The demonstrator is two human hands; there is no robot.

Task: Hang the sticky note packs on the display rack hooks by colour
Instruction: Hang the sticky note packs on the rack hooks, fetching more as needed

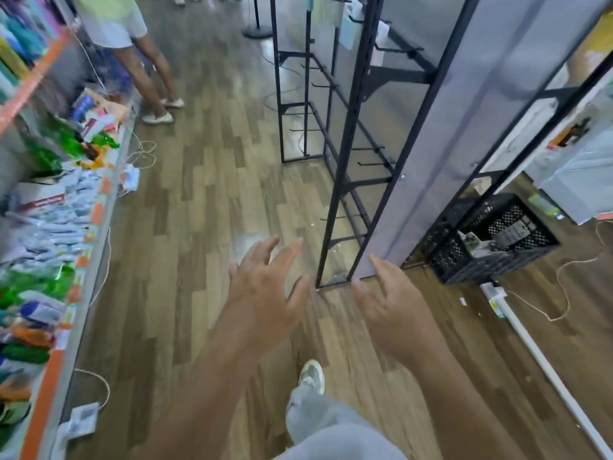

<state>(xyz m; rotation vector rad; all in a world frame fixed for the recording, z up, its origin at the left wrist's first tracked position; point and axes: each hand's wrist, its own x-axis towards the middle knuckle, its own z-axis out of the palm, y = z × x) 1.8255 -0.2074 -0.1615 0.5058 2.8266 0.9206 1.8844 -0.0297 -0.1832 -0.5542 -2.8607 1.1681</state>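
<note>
Between a goods shelf [99, 207] and black crate [491, 240], left hand [265, 287] and right hand [391, 303] hover empty, fingers spread.

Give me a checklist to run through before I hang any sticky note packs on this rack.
1. Left hand free: ok, open and empty.
2. Right hand free: ok, open and empty.
3. Pack ready to hang: not ok, neither hand holds one.
4. Free hooks on the display rack: ok, lower hooks are bare.
5. Colours of packs hanging up top: cannot tell, too blurred.
6. Footing: not ok, loose cable lies by the black crate.
</note>
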